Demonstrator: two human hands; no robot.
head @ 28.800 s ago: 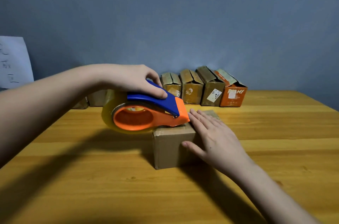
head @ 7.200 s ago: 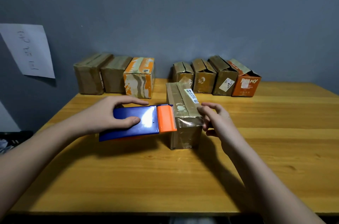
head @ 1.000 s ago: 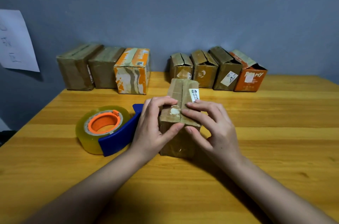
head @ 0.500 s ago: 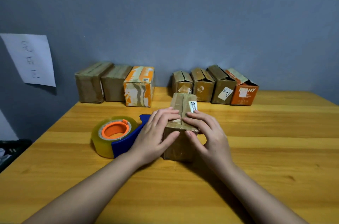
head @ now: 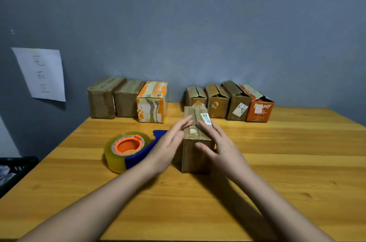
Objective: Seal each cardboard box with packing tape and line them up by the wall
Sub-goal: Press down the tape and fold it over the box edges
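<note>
Now both hands (head: pixel 168 146) flat on box (head: pixel 195 154)

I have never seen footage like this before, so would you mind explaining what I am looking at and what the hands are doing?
There is no machine here: a person wears a wide-angle camera on the head, looking forward and down, so the two bare arms reaching in from below are that person's own.

On the wooden table stands a small cardboard box with shiny tape along its top. The left hand lies with straight fingers against the box's left side, and the right hand rests flat over its top and right side, fingers extended. Neither hand grips anything.

To the left of the box lies the tape dispenser, blue with an orange hub and a clear roll, on its side and untouched.

Against the grey wall stand two rows: three boxes on the left and four on the right. A paper sheet hangs on the wall.
</note>
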